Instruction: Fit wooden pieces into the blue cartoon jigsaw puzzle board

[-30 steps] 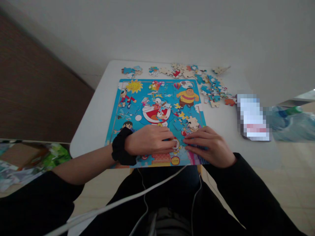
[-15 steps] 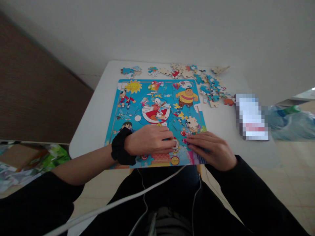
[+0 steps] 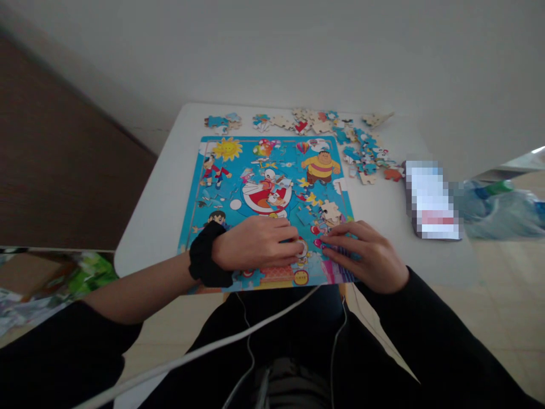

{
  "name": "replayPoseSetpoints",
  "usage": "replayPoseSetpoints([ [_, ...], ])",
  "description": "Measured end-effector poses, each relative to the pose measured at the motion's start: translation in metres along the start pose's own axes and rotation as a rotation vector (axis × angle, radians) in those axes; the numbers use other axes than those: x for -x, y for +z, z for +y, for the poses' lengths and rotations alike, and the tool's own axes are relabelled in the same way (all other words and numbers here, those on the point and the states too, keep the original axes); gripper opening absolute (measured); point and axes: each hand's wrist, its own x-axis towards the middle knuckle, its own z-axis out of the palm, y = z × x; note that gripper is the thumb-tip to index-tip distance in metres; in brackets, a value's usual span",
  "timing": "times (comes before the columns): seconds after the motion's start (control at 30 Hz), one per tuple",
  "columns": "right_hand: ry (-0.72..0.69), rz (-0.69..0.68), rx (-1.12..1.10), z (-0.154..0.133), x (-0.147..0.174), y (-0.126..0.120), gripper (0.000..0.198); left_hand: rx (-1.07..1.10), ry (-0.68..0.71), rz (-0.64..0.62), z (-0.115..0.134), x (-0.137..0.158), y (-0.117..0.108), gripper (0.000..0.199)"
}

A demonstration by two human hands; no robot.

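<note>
A white table bears the jigsaw puzzle, which lies flat around its middle and near side. Judging by the printed picture, much of it is filled in, though its right half looks patchy. The left hand, fingers bent, rests over the puzzle's near middle. The right hand is at its near right, fingertips close together; whether either pinches anything, I cannot tell. Loose pieces, probably what is left, lie beyond the puzzle, mostly far right. One plain-backed piece lies on the puzzle's right side.

The left hand hides part of the puzzle board; the phone screen (pixelated) is unreadable.
</note>
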Motion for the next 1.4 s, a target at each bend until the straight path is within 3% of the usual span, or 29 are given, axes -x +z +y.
replayPoseSetpoints([
  [0.47,-0.022,0.014,0.036,0.003,0.014,-0.006,0.014,0.030,0.001,0.027,0.000,0.001,0.000,0.023],
  [0.67,0.060,0.051,0.253,-0.012,0.006,0.000,0.032,0.027,0.003,0.037,0.000,0.000,0.000,0.025],
  [0.8,0.022,0.062,0.207,-0.014,0.005,0.004,0.020,0.038,0.000,0.040,0.000,-0.001,0.000,0.023],
  [1.13,0.115,-0.223,0.209,-0.018,-0.014,-0.010,0.013,0.108,-0.030,0.021,0.000,0.000,0.001,0.021],
  [1.4,0.082,-0.146,0.262,-0.017,-0.008,-0.005,0.012,0.218,-0.064,0.037,-0.002,0.004,0.006,0.025],
])
